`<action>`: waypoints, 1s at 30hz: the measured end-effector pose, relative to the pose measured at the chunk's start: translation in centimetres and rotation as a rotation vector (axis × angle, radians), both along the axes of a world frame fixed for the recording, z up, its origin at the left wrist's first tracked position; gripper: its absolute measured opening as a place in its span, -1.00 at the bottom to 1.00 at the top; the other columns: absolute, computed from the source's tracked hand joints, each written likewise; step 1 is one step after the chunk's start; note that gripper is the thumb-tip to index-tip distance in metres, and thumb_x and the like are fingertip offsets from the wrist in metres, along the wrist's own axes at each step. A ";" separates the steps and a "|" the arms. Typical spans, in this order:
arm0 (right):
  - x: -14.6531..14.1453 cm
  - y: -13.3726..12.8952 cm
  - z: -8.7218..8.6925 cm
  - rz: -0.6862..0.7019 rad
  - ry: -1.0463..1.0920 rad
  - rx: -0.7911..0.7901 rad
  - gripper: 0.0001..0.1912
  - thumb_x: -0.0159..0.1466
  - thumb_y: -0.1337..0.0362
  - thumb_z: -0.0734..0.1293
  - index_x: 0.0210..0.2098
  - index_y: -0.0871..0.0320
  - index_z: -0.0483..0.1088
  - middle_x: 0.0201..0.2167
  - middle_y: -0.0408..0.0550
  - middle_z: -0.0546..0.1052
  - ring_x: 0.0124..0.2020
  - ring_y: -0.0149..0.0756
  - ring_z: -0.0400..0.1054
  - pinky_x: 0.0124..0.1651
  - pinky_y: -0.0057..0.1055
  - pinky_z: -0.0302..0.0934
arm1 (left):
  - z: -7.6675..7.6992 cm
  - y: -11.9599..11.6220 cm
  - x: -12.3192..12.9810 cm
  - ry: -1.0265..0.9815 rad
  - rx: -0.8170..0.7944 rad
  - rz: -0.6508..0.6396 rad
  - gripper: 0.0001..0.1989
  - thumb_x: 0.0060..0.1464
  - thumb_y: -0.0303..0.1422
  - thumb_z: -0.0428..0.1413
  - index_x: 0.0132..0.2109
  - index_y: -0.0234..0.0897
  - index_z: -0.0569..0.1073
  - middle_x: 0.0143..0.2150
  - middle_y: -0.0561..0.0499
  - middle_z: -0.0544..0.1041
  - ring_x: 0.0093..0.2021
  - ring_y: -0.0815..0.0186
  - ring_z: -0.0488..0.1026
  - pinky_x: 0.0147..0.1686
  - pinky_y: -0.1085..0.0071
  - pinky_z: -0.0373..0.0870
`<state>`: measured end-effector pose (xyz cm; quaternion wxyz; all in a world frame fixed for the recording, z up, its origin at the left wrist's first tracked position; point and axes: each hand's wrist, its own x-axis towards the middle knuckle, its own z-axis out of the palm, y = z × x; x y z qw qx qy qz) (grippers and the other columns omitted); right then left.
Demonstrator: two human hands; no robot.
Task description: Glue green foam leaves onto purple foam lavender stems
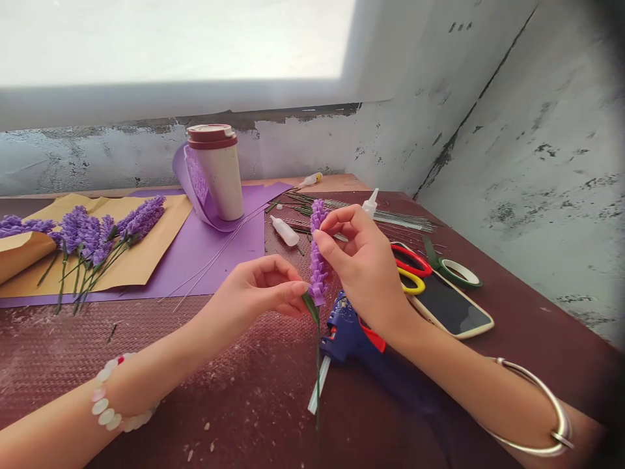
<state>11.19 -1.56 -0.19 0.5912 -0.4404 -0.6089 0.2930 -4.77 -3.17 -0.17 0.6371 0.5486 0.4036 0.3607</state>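
My left hand [254, 293] and my right hand [361, 267] hold a purple foam lavender spike [318, 254] upright above the dark maroon woven surface [146, 345]. My right fingers [336, 228] pinch narrowly around its upper half, while my left fingers [293, 288] close narrowly near its base, beside a green leaf strip [310, 306]. A thin green stem [318, 365] hangs straight down from the spike.

Just below and right of the spike lies a blue plastic hot glue gun [349, 329]. Further right are red-and-yellow-handled scissors [410, 264], a roll of green floral tape [456, 273] and a black phone in a cream case [449, 306]. Behind the spike are 2 small white plastic bottles, [284, 231] and [370, 203], plus a bundle of thin metal wires [381, 212]. Left of the spike, finished purple lavender stems [92, 238] rest on tan kraft paper [146, 228] over a flat purple foam sheet [205, 247].
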 end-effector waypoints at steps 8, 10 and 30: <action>-0.2 -0.1 -0.3 0.032 -0.008 0.084 -0.87 0.19 0.38 0.29 -0.36 0.08 0.21 -0.42 -0.26 0.33 -0.55 -0.55 0.28 -0.53 -0.56 0.19 | 0.1 0.0 0.1 -0.034 -0.163 0.025 -0.81 -0.14 -0.37 0.32 -0.37 -0.30 0.46 -0.44 0.10 0.52 -0.43 0.46 0.46 -0.37 0.54 0.42; -0.3 -0.2 -0.3 0.044 -0.014 0.118 -0.86 0.19 0.39 0.28 -0.36 0.08 0.20 -0.42 -0.26 0.32 -0.55 -0.55 0.29 -0.50 -0.55 0.22 | 0.2 0.0 0.0 -0.024 -0.197 0.027 -0.81 -0.13 -0.38 0.32 -0.34 -0.31 0.48 -0.44 0.08 0.52 -0.43 0.46 0.47 -0.36 0.53 0.43; -0.7 0.0 -0.8 0.026 -0.104 0.210 -0.84 0.20 0.45 0.26 -0.36 0.08 0.20 -0.43 -0.28 0.31 -0.52 -0.54 0.26 -0.44 -0.51 0.21 | 1.3 -0.5 0.2 -0.168 -0.374 0.049 -0.67 0.03 -0.61 0.13 -0.02 -0.34 0.39 -0.45 0.02 0.55 -0.45 0.37 0.56 -0.45 0.56 0.52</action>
